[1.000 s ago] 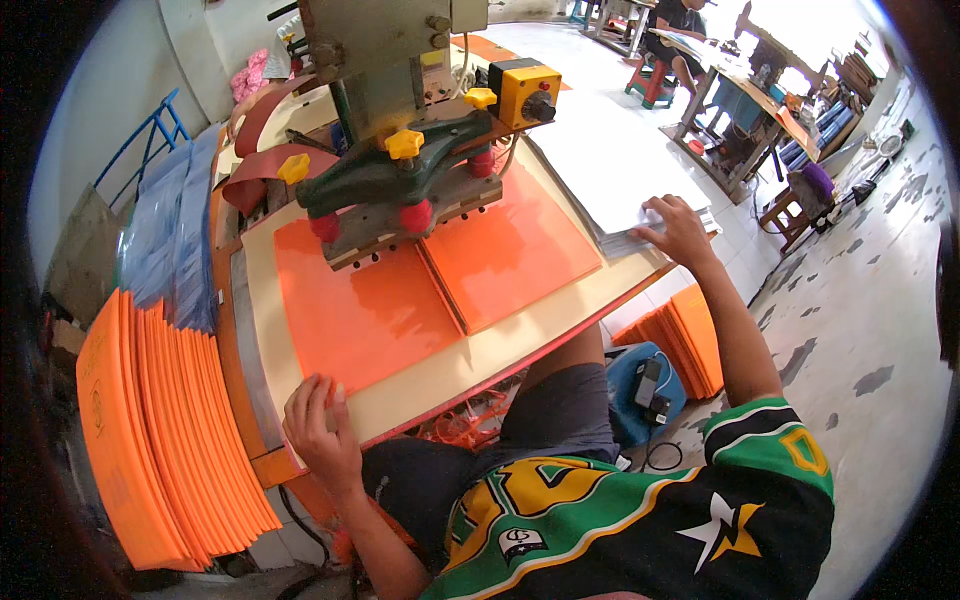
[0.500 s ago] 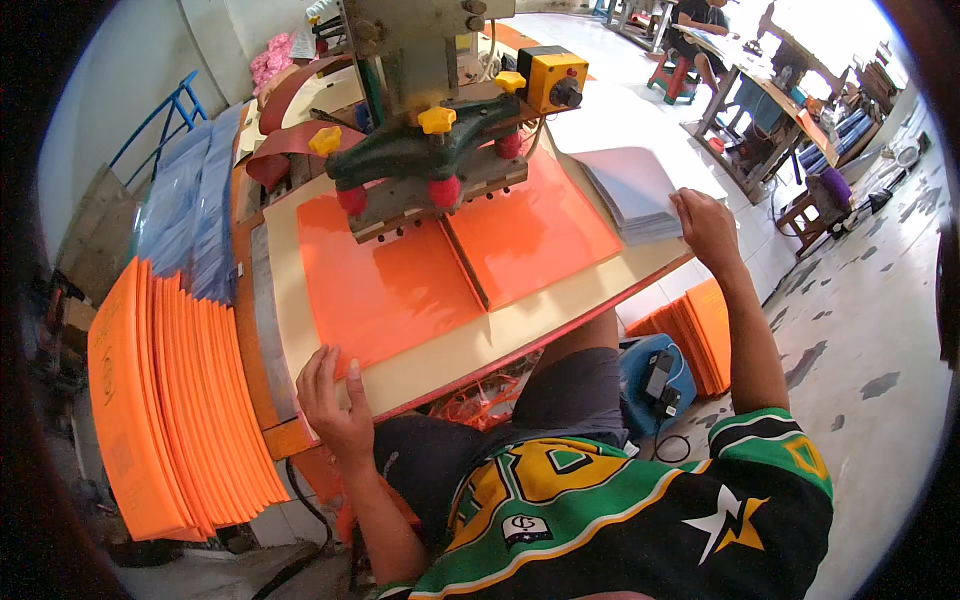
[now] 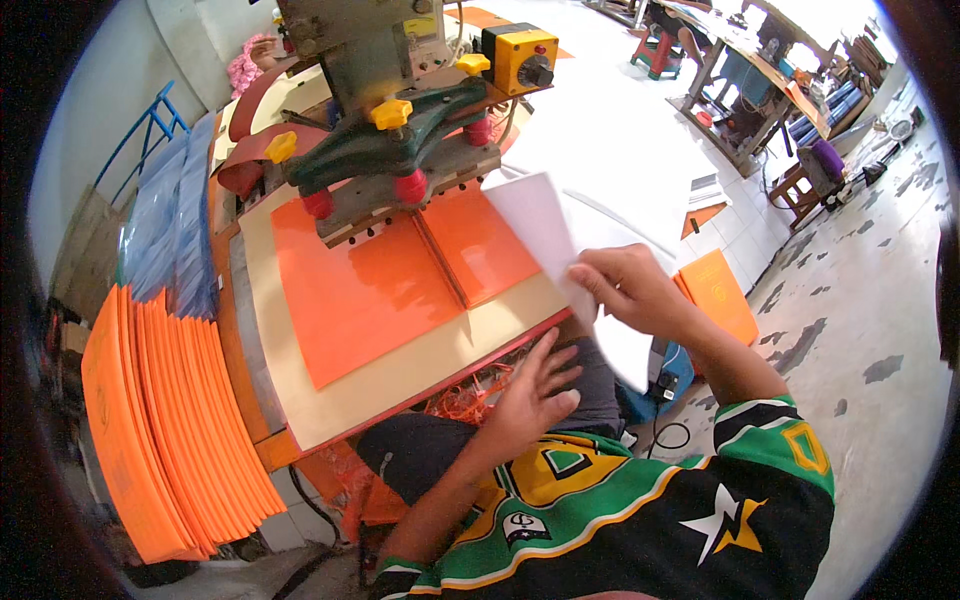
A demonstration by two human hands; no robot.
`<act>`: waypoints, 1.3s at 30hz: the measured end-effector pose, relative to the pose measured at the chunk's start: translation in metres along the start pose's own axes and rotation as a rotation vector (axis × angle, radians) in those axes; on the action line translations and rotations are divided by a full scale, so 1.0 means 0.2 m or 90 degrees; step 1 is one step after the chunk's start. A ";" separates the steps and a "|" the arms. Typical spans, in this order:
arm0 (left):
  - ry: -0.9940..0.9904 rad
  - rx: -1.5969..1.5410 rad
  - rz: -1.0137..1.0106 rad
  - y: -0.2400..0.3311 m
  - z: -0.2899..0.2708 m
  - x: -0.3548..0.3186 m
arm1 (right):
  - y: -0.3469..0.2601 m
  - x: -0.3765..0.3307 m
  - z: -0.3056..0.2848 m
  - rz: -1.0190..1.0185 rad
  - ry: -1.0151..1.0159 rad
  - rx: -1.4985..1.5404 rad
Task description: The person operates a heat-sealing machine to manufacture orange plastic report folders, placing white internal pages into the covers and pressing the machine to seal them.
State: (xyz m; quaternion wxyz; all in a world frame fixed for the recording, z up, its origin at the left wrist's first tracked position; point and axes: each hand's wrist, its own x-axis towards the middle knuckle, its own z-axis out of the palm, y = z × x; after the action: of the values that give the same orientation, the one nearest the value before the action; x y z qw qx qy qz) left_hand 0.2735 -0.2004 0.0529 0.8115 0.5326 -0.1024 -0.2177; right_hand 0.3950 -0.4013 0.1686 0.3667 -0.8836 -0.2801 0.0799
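My right hand [image 3: 630, 292] pinches white paper [image 3: 535, 215], bent and blurred, over the right side of the cream board [image 3: 400, 392]. Whether it is one sheet or several I cannot tell. Fingers spread and holding nothing, my left hand [image 3: 530, 402] hovers by the board's front edge, near my lap. An orange plastic cover [image 3: 365, 310] lies opened flat on the board, a dark spine strip [image 3: 440, 258] down its middle. Above its far part stands the press head [image 3: 400, 165], with yellow knobs and red feet; it hides the cover's far edge.
A row of orange covers [image 3: 190, 410] stands at the left, with blue-tinted clear plastic sheets [image 3: 165, 220] behind. A yellow switch box [image 3: 525, 60] is on the press. More orange covers [image 3: 722, 295] and a blue container [image 3: 665, 385] are at the right. A person sits far off.
My right hand has drawn white paper inward from the stack at the board's right end. My left hand has left the board's front-left corner and moved right. The view has shifted slightly.
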 end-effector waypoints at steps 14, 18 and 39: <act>0.139 -0.309 -0.127 -0.14 0.13 0.09 | 1.06 0.55 -0.52 0.223 0.244 -0.397; 0.114 -0.297 -0.122 -0.15 0.13 0.10 | 1.07 0.61 -0.57 0.261 0.168 -0.456; 0.062 -0.022 -0.158 -0.21 0.17 0.09 | 0.96 0.07 -1.05 0.168 0.193 -0.163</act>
State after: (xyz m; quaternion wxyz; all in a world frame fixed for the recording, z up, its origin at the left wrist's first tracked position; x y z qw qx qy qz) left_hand 0.2663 -0.2502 0.0272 0.7911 0.5372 0.0074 -0.2923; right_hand 0.5624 -0.6310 0.1883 0.2762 -0.9536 -0.1119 -0.0426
